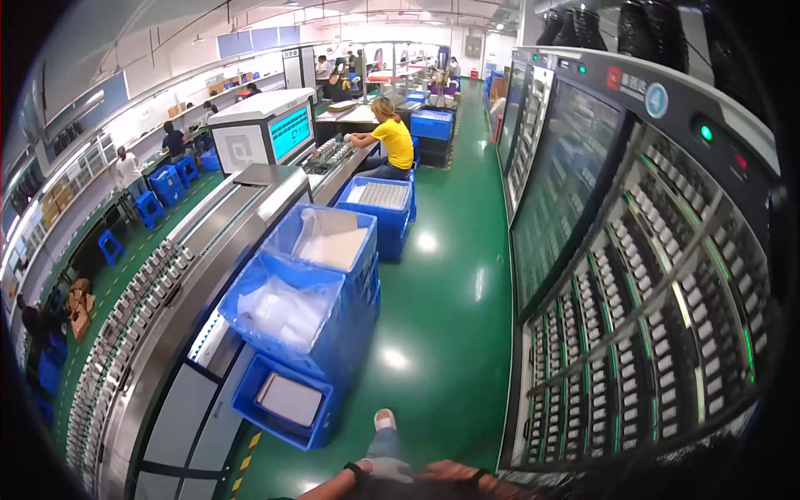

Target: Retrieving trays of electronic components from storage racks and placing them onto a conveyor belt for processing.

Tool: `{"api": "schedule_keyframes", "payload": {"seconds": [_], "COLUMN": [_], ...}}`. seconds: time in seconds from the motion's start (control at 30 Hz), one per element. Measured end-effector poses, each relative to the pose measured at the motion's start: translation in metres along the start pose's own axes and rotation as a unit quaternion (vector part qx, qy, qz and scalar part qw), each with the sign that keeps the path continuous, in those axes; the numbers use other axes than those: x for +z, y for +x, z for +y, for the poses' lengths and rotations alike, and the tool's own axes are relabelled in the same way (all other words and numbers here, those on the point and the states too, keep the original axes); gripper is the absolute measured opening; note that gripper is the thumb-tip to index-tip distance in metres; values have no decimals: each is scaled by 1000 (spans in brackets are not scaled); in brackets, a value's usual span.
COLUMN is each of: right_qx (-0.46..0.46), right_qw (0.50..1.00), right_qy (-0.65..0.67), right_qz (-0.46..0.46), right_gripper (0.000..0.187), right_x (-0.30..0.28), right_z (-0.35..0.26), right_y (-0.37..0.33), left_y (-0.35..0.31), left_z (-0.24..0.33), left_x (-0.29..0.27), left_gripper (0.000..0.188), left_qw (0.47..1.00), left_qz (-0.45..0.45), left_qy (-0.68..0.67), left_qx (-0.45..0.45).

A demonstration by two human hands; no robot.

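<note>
At the lower edge, my left hand (364, 465) shows only in part, with a dark band at its wrist. Next to it is something whitish (388, 470); whether it is cloth, a glove or my clothing I cannot make out. My right hand (450, 471) lies a little to the right, also with a dark wristband. A dark shape between the hands is too dim to name. The fingers of both hands are hidden or too dark to read. One of my feet in a light shoe (384, 418) stands on the green floor (425, 333).
Stacked blue bins (283, 308) with plastic liners stand left of the aisle, beside a long conveyor machine (200, 242) carrying rows of small parts. Along the right runs a tall glass-fronted rack (633, 317) full of small white units. A seated co-worker in yellow (393, 137) works farther ahead.
</note>
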State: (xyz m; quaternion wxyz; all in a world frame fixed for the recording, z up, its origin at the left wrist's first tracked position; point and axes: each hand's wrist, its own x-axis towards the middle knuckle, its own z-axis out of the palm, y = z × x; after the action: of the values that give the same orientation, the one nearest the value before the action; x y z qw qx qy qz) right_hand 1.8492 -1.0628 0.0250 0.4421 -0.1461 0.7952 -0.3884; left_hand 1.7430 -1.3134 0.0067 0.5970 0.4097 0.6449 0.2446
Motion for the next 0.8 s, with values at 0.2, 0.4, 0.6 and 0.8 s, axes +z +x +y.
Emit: {"api": "schedule_keyframes", "payload": {"seconds": [0.2, 0.4, 0.6, 0.8], "right_qx": [-103, 78, 83, 21], "right_qw": [958, 990, 988, 995], "right_qy": [-251, 31, 14, 11], "right_qz": [98, 112, 132, 95], "right_gripper": [37, 42, 55, 42], "right_x": [-110, -226, -399, -551], "right_z": [94, 105, 43, 134], "right_y": [21, 32, 32, 55], "left_y": [47, 65, 194, 318], "left_z": [-13, 48, 47, 41], "left_x": [-165, -314, -411, -526], "left_gripper": [53, 54, 65, 59], "left_qw": [984, 977, 968, 985], "left_qz": [-71, 0, -41, -82], "left_qy": [109, 205, 236, 90], "left_qx": [120, -65, 79, 119]}}
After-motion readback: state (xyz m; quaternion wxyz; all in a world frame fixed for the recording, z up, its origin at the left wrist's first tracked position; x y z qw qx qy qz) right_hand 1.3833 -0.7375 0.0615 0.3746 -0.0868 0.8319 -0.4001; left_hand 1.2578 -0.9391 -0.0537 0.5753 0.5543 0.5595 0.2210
